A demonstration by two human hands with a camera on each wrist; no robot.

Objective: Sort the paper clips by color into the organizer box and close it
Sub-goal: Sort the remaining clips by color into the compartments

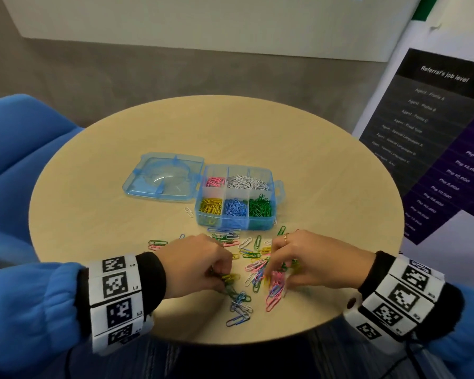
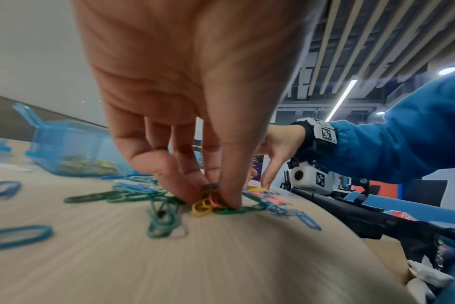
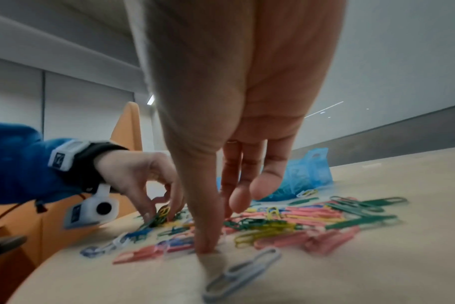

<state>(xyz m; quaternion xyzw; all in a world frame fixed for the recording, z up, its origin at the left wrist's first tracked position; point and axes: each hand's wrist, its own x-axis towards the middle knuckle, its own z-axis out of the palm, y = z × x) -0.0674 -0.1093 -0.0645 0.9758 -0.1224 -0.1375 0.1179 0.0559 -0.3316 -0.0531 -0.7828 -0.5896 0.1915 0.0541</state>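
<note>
The blue organizer box (image 1: 231,225) stands open mid-table, its lid (image 1: 162,176) flat to the left. It holds pink, white, yellow, blue and green clips in separate compartments. Loose mixed paper clips (image 1: 253,254) lie scattered between the box and the table's near edge. My left hand (image 1: 221,277) (image 2: 210,197) pinches a small clump of yellow and green clips (image 2: 203,206) against the table. My right hand (image 1: 275,277) (image 3: 221,226) reaches down with straight fingers; its thumb presses the tabletop among pink clips (image 3: 322,239). It grips nothing.
The round wooden table (image 1: 326,173) ends just below my wrists. A blue chair (image 1: 17,149) stands at the left and a printed banner (image 1: 435,132) at the right. One white clip (image 1: 188,212) lies alone left of the box.
</note>
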